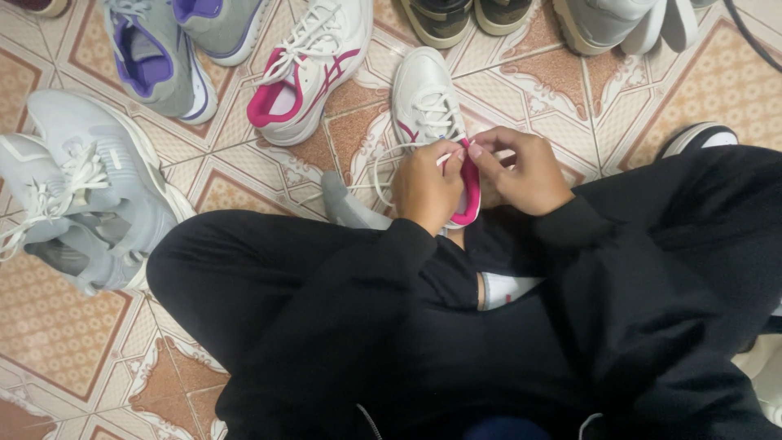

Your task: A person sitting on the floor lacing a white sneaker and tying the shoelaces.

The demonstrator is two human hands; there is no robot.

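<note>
Both hands, left hand [425, 186] and right hand [521, 169], are hovering knuckles-up with fingers pinching shut on the thin floppy lace [446, 157] of the white-and-pink shoe [425, 102] sitting on the floor [65, 326] by the knees, looking light, soft, best gripped near its tip.

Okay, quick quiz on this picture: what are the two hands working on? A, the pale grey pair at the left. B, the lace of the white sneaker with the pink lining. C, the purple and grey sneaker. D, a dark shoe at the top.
B: the left hand and the right hand pinch the white lace at the collar of the white and pink sneaker; the other shoes lie untouched on the tiled floor.
</note>
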